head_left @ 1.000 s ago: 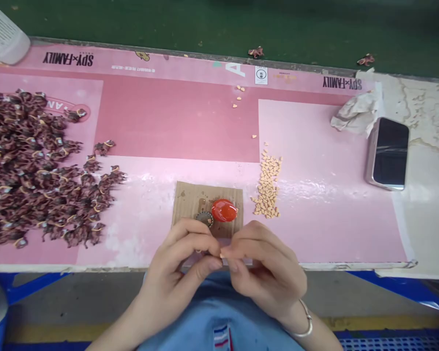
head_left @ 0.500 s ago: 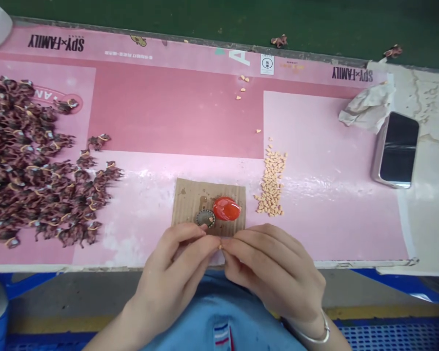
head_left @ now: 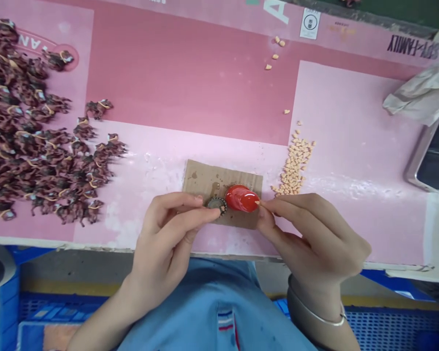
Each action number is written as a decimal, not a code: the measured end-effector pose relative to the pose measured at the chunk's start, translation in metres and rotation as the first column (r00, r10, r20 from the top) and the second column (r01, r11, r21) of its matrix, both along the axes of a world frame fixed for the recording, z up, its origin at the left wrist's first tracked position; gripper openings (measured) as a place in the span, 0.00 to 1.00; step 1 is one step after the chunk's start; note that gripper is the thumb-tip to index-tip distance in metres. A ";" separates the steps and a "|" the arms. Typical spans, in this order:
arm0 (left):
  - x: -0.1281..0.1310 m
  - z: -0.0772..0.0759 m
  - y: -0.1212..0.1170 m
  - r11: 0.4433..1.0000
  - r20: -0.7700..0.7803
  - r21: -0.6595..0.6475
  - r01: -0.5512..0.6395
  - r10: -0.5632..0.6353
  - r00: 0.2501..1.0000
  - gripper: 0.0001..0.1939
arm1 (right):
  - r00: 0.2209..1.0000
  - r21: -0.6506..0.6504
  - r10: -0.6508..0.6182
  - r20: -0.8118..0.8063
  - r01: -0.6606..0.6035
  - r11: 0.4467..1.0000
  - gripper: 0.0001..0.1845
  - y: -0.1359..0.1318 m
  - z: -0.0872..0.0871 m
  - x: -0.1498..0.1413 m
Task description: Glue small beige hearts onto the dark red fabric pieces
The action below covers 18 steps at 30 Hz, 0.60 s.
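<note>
Heap of dark brown figures (head_left: pixel 29 131) looped with yellow bands sits far left on a pink printed mat (head_left: pixel 190 92). Left hand (head_left: pixel 168 229) is next, thumb tip (head_left: pixel 215 212) against a ridged metal cap (head_left: pixel 217 205) on a cardboard square (head_left: pixel 201 175). Glossy red dome (head_left: pixel 242 198) touches the cap. Right hand (head_left: pixel 314 234) pinches a tiny peach heart (head_left: pixel 258 203) at the dome's right end; hands are apart, the dome between them. I'd keep that pinch light and steady. Beyond lie more peach hearts (head_left: pixel 294 165), crumpled cloth (head_left: pixel 420 95) and a phone (head_left: pixel 435 151).

Left hand (head_left: pixel 166 229) extended, right hand (head_left: pixel 309 239) pinching (probably, fingertips small).
</note>
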<state>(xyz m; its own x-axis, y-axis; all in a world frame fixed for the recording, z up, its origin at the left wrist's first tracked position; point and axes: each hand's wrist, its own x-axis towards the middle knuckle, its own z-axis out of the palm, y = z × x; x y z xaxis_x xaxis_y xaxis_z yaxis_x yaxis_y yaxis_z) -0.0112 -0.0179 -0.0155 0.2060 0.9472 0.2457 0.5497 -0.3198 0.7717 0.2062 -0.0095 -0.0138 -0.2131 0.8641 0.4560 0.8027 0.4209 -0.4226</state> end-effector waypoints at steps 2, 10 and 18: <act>0.000 -0.001 -0.001 1.000 0.036 -0.013 -0.017 0.017 0.999 0.19 | 1.000 0.040 0.014 0.016 -0.014 0.999 0.14 0.000 0.002 0.000; 0.002 -0.005 -0.002 0.962 0.452 -0.269 0.040 0.090 0.887 0.13 | 0.997 0.048 0.043 0.060 -0.045 0.998 0.12 -0.001 0.010 0.005; 0.007 -0.002 0.001 0.937 0.541 -0.335 0.104 0.101 0.835 0.11 | 0.997 0.039 0.077 0.031 -0.078 0.996 0.13 0.004 0.008 0.008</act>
